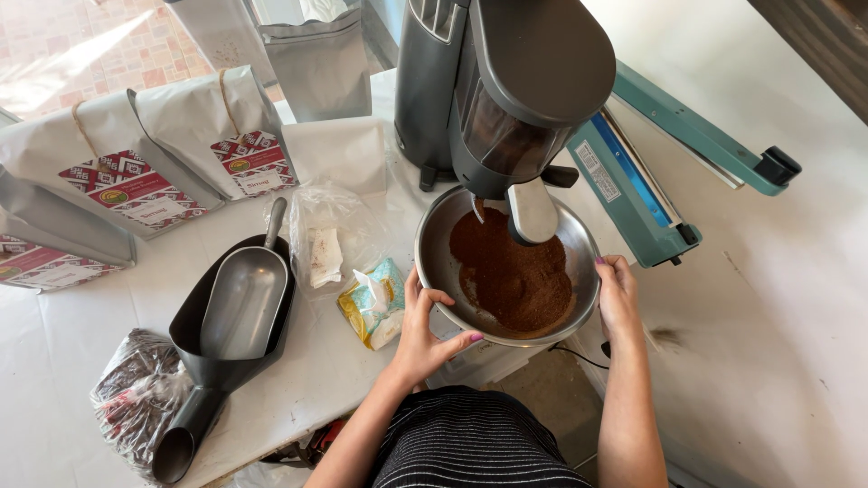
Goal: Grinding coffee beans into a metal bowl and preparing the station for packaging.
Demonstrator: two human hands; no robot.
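Observation:
A round steel bowl (439, 262) holds a heap of brown ground coffee (508, 276) and sits under the spout (532, 212) of a dark grey grinder (506, 81). My left hand (425, 330) grips the bowl's near left rim from below. On the right rim rests my right hand (617, 294), fingers curled over the edge. Both hands hold the bowl just past the table's front edge.
A metal scoop (244, 298) lies in a black funnel-shaped scoop (194, 398) on the white table (72, 334). Beside them are a clear plastic bag (330, 230), a small printed packet (375, 303), a bag of coffee beans (136, 398), several sealed grey pouches (217, 126), and a teal heat sealer (651, 154) at right.

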